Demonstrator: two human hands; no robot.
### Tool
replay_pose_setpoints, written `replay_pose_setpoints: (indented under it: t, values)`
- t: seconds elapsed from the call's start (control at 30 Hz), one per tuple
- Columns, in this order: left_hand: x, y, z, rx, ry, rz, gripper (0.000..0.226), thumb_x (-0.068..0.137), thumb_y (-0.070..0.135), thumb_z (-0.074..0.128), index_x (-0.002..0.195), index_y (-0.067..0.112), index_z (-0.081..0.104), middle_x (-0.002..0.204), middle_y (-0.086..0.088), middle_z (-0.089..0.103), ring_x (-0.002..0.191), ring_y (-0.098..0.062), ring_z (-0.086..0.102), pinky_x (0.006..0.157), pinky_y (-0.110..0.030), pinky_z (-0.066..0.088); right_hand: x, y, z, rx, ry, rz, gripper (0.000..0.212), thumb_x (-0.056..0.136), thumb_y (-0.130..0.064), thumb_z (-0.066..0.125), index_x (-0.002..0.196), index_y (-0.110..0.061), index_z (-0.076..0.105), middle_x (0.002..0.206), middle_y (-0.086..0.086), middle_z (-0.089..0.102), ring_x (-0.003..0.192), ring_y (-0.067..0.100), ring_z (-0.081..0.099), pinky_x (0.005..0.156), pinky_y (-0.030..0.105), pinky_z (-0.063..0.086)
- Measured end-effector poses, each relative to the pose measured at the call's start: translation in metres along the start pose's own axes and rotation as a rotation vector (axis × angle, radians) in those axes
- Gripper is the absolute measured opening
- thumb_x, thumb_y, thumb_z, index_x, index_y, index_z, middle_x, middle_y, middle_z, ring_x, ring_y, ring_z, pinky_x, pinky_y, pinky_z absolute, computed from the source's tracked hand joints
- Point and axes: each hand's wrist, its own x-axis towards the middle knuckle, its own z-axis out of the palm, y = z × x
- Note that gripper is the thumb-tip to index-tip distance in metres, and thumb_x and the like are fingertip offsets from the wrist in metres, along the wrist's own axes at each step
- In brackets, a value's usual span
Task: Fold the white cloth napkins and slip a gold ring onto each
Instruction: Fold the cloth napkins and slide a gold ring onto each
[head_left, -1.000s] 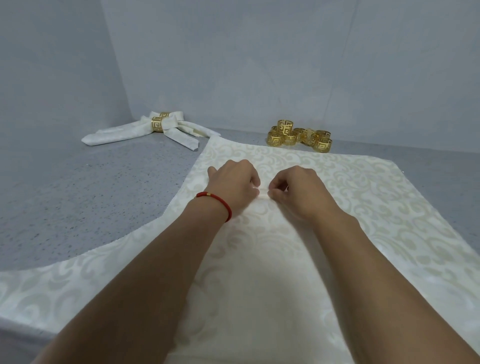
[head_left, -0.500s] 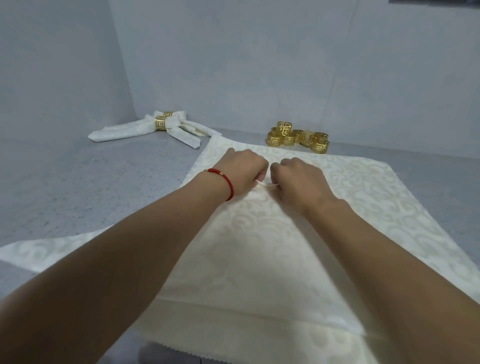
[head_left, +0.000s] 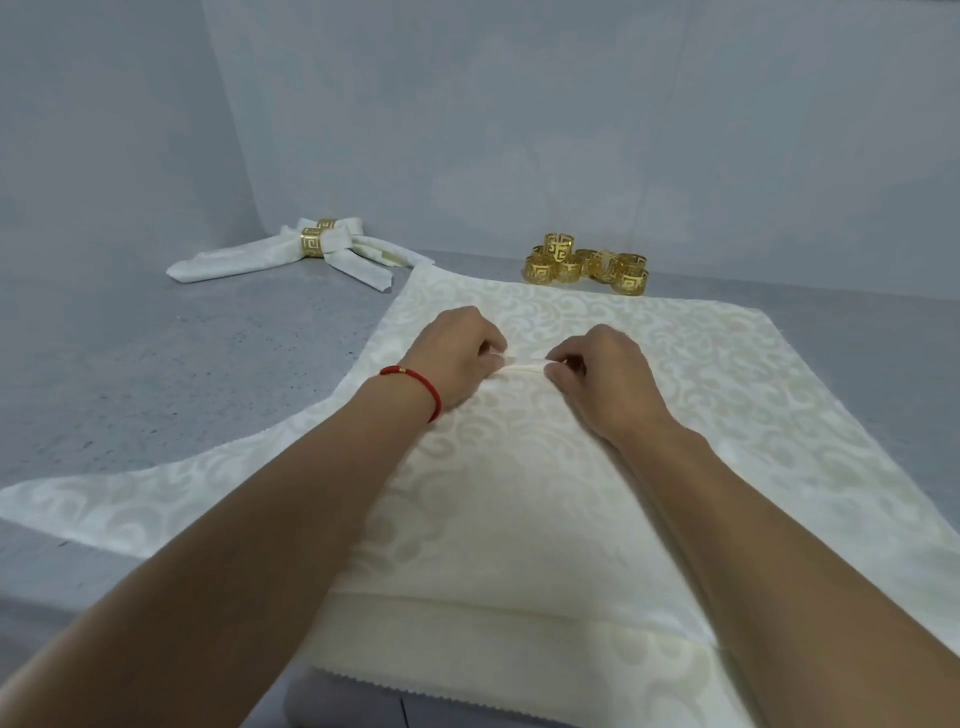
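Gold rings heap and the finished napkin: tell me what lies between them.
In the head view, between the gold rings heap and the finished napkin lies bare grey table, plus the far corner of the spread napkin.

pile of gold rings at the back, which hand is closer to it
Right. The right hand pinches the napkin almost straight in front of the pile of gold rings. The left hand pinches the same fold farther to the left, nearer the finished ringed napkin.
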Motion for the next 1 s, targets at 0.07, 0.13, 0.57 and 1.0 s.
replay_pose_setpoints:
  t: [0.07,0.13,0.57,1.0]
  values:
    - [-0.001,0.003,-0.001,0.069,0.005,0.010,0.006,0.092,0.020,0.066,0.088,0.020,0.069,0.097,0.003,0.052,0.089,-0.017,0.052,0.082,-0.035,0.047,0.000,-0.003,-0.001,-0.018,0.018,0.023,0.010,0.091,-0.022,0.067,0.096,-0.023,0.076,0.102,0.000,0.063,0.103,0.022,0.053,0.088,0.041,0.044]
    - [-0.004,0.006,-0.001,0.157,0.038,0.054,0.007,0.093,0.018,0.064,0.087,0.022,0.063,0.095,0.006,0.052,0.092,-0.017,0.048,0.080,-0.035,0.042,-0.002,-0.006,-0.003,-0.065,0.023,0.009,0.011,0.089,-0.017,0.064,0.092,-0.026,0.069,0.098,-0.005,0.062,0.104,0.021,0.050,0.085,0.038,0.030]
    - [-0.012,0.004,-0.016,0.110,-0.031,0.111,0.023,0.091,0.014,0.059,0.081,0.030,0.071,0.084,0.001,0.071,0.081,-0.020,0.063,0.077,-0.038,0.054,-0.010,-0.008,-0.020,-0.125,-0.065,-0.087,0.014,0.094,-0.027,0.056,0.090,-0.025,0.069,0.084,-0.011,0.068,0.092,0.018,0.059,0.087,0.042,0.039]
    - [-0.019,0.007,-0.024,0.177,-0.041,0.104,0.010,0.083,0.022,0.072,0.085,0.031,0.069,0.077,0.018,0.057,0.073,-0.001,0.047,0.076,-0.029,0.037,-0.009,-0.007,-0.031,-0.185,-0.133,-0.160,0.020,0.089,-0.014,0.065,0.094,-0.029,0.077,0.090,-0.012,0.066,0.098,0.018,0.056,0.083,0.040,0.040]
